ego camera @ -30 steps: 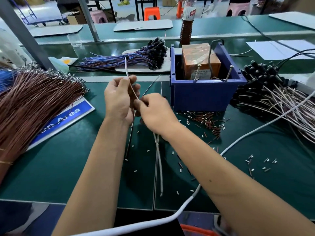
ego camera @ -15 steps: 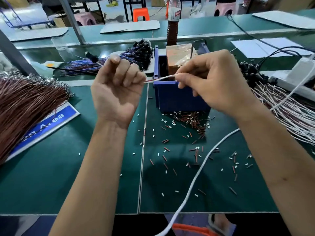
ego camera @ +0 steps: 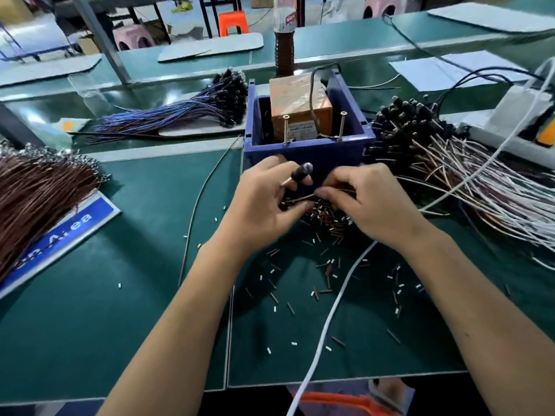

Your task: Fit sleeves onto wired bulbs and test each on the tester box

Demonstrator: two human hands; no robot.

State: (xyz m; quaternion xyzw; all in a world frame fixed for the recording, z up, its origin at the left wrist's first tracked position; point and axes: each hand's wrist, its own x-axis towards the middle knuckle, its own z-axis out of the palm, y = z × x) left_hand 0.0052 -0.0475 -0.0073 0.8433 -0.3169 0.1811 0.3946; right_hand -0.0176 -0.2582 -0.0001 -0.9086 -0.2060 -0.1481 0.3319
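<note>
Little sleeves [ego camera: 326, 267] lie all over the green table [ego camera: 90, 325], nearest of all. Past them, the left hand [ego camera: 264, 202] grips a bulb [ego camera: 303, 172], bulb end up. The right hand [ego camera: 365, 202] pinches its wire [ego camera: 300, 199] beside it. Behind the hands stands the blue box [ego camera: 309, 145].

Green-matted workbench [ego camera: 75, 340] in foreground, second green bench [ego camera: 345, 40] behind, grey metal upright post [ego camera: 99, 40], orange plastic stool [ego camera: 232, 22] and pink stools [ego camera: 133, 40] on pale floor beyond.
</note>
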